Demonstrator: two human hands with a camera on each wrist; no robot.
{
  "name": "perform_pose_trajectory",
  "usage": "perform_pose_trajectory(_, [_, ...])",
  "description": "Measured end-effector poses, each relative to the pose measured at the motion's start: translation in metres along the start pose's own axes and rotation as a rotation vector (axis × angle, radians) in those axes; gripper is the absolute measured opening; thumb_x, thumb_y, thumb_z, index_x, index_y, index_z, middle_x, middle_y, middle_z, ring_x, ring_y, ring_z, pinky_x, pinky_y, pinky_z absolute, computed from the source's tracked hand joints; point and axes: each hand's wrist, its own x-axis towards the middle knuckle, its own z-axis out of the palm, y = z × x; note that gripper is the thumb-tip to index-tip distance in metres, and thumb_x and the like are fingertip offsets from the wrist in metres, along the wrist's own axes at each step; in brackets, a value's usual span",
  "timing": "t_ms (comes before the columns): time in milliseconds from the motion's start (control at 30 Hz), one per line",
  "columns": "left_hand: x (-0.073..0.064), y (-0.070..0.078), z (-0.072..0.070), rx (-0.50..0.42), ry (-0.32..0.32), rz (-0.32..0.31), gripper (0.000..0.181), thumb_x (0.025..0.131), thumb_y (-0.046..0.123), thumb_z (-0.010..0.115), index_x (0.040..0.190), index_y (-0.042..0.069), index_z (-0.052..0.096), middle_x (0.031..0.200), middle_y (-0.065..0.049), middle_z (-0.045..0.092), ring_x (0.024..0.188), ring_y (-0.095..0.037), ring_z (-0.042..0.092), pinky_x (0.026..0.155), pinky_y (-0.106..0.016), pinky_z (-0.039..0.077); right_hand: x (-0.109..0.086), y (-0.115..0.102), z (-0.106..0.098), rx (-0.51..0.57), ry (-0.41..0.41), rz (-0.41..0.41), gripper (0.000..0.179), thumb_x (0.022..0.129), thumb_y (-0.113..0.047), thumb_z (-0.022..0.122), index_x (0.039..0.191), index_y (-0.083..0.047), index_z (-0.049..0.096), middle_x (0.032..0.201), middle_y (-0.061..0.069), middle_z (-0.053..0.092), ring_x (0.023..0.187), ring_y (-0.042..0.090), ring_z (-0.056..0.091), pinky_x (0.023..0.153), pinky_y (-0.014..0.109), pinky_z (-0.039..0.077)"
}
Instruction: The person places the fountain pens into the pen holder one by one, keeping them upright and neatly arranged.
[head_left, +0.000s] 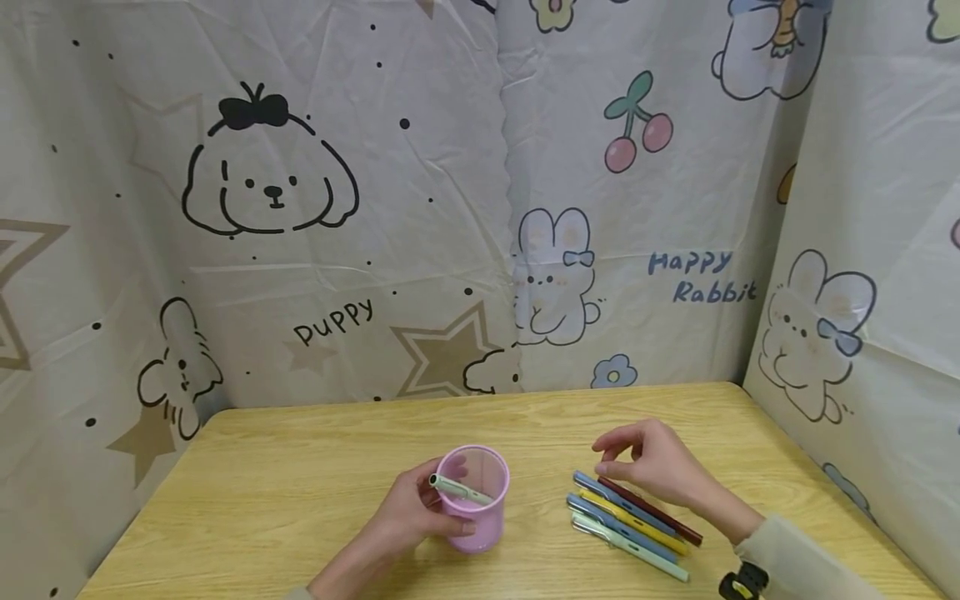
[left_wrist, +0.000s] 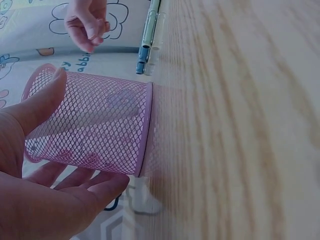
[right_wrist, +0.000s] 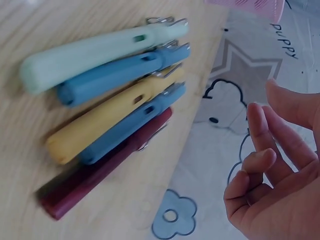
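My left hand [head_left: 415, 510] grips a pink mesh pen cup [head_left: 480, 533] upright on the table, thumb on the near side and fingers around the far side. Inside the cup leans a pale green pen [head_left: 461, 490], its end above the rim. My right hand [head_left: 660, 462] hovers above the far end of a row of pens, holding nothing, its fingers loosely bent. That row has a dark red pen [right_wrist: 107, 165], a yellow pen [right_wrist: 115, 116], two blue pens, one of them the blue pen [right_wrist: 122, 75] beside a light green pen [right_wrist: 105, 52]. They lie side by side with metal clips.
The wooden table [head_left: 315, 467] reaches back to a printed cloth [head_left: 420, 208] that hangs behind and on both sides. A dark watch [head_left: 744, 581] is at the right sleeve.
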Motion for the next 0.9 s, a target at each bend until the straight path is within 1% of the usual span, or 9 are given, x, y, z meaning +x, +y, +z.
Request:
perform_pose_trajectory(100, [0.0, 0.0, 0.001, 0.009, 0.006, -0.004, 0.087, 0.073, -0.01, 0.09, 0.15, -0.006, 0.051, 0.144, -0.025, 0.058, 0.13, -0.038, 0.058, 0.112, -0.049, 0.046, -0.002, 0.009, -0.002, 0.008, -0.011, -0.003, 0.022, 0.087, -0.017, 0.088, 0.106, -0.008, 0.081, 0.083, -0.007, 0.069, 0.077, 0.02, 0.052, 0.064, 0.028, 0.039])
perform_pose_trajectory(300, [-0.001, 0.0, 0.001, 0.029, 0.015, -0.021, 0.087, 0.073, -0.01, 0.09, 0.15, -0.004, 0.051, 0.143, -0.024, 0.059, 0.129, -0.035, 0.059, 0.11, -0.044, 0.048, -0.008, 0.026, -0.006, -0.003, -0.017, 0.014, 0.026, 0.086, -0.018, 0.089, 0.107, -0.005, 0.081, 0.082, -0.007, 0.067, 0.071, 0.018, 0.049, 0.059, 0.027, 0.037])
perform_pose_trajectory(433, [0.0, -0.001, 0.0, 0.021, 0.007, -0.013, 0.087, 0.073, -0.01, 0.09, 0.151, -0.004, 0.051, 0.144, -0.024, 0.059, 0.128, -0.034, 0.059, 0.11, -0.044, 0.049, -0.011, 0.035, -0.009, -0.027, -0.015, 0.022, 0.027, 0.085, -0.018, 0.09, 0.107, -0.006, 0.081, 0.081, -0.007, 0.066, 0.072, 0.018, 0.048, 0.06, 0.028, 0.036])
perform_pose_trajectory(667, [0.001, -0.001, -0.001, -0.006, -0.002, -0.017, 0.087, 0.073, -0.011, 0.09, 0.151, -0.004, 0.051, 0.144, -0.023, 0.059, 0.128, -0.033, 0.06, 0.109, -0.041, 0.05, -0.013, 0.047, -0.013, -0.017, -0.061, 0.035, 0.031, 0.084, -0.02, 0.091, 0.109, -0.004, 0.08, 0.082, -0.006, 0.067, 0.073, 0.02, 0.049, 0.06, 0.028, 0.035])
perform_pose_trajectory(900, [0.001, -0.001, -0.001, -0.006, -0.004, -0.018, 0.087, 0.073, -0.01, 0.09, 0.151, -0.005, 0.051, 0.144, -0.024, 0.058, 0.127, -0.033, 0.06, 0.109, -0.041, 0.05, -0.017, 0.06, -0.017, -0.017, -0.08, 0.012, 0.031, 0.085, -0.021, 0.09, 0.108, -0.003, 0.08, 0.08, -0.005, 0.065, 0.067, 0.017, 0.047, 0.056, 0.027, 0.034])
